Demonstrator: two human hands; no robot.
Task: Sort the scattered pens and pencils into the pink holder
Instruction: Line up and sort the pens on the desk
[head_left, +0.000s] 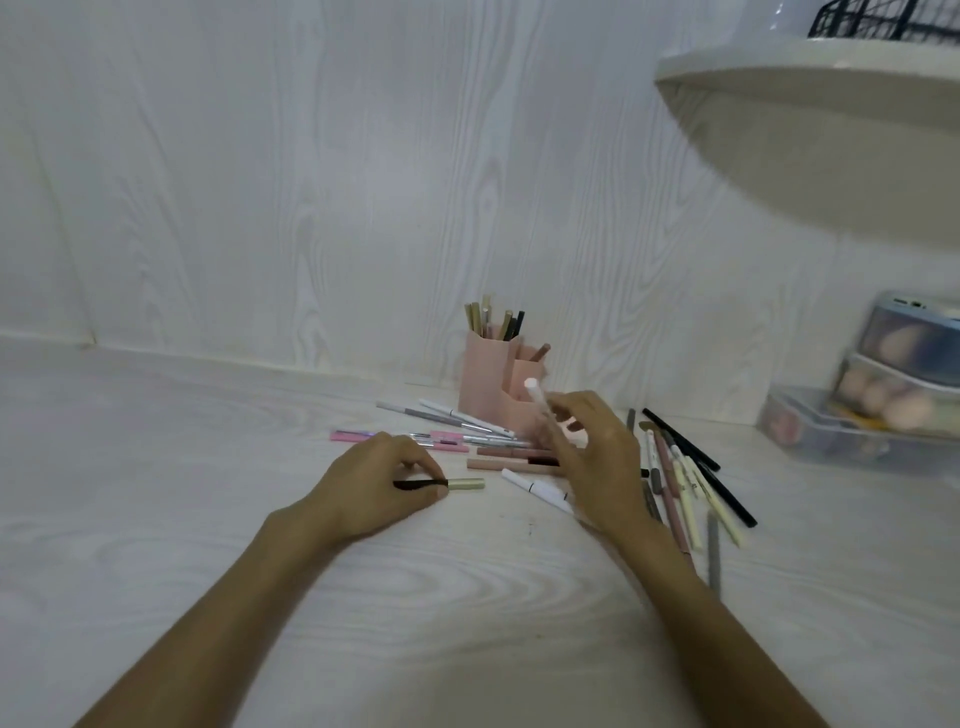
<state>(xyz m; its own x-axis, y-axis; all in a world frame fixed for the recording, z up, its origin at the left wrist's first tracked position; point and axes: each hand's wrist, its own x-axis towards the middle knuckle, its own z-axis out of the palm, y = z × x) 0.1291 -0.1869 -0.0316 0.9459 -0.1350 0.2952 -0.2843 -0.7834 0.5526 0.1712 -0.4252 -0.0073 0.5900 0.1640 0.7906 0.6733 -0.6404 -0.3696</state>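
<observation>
The pink holder (485, 379) stands near the wall with several pencils upright in its tall back compartment. My right hand (597, 452) is raised just in front of it, fingers closed on a white pen (537, 397) that points up and left. My left hand (379, 480) rests on the table, pinching a pale green pen with a dark end (465, 484) that lies flat. Several pink, silver and white pens (452, 439) lie scattered left of the holder. Another bunch of black, cream and mauve pencils (685, 478) lies to the right of my right hand.
A stack of clear plastic boxes (872, 415) with pink sponges stands at the right by the wall. A white rounded shelf (810, 130) hangs overhead at the upper right, with a black wire basket (883, 21) on it. The white wood-grain wall rises right behind the holder.
</observation>
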